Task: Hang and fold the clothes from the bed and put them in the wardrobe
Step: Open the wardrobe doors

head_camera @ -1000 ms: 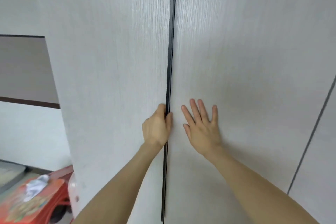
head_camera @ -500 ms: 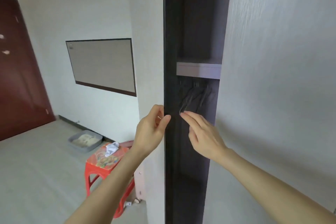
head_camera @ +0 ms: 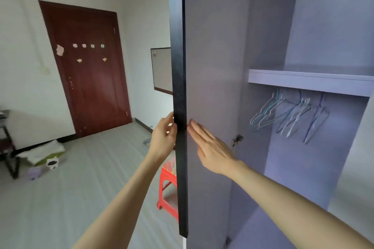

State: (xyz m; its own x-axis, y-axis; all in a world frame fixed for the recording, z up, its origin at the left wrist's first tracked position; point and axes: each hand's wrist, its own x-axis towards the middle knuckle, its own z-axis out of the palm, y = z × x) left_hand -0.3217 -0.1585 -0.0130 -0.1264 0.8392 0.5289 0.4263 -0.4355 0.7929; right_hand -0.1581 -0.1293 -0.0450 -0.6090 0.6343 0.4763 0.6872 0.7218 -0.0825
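My left hand (head_camera: 164,137) curls round the dark edge of the wardrobe door (head_camera: 210,87), thumb and fingers gripping it. My right hand (head_camera: 212,147) lies flat on the door's inner face, fingers straight and together, pushing.

A sec ago both doors were shut w/ my palms on the fronts; now the left door's swung wide and the wardrobe's inside shows. So, I'd say, the opening step is about done and nothing's been hung or folded yet. No clothes or bed in view, so can't tell where they are.

Right, further in: a pale shelf (head_camera: 309,83), and under it a bunch of empty wire hangers (head_camera: 287,115), ready to use.

Left, past the door edge: red plastic stool (head_camera: 168,186), then grey floor (head_camera: 81,168), w/ a brown room door (head_camera: 91,66) at the far wall.
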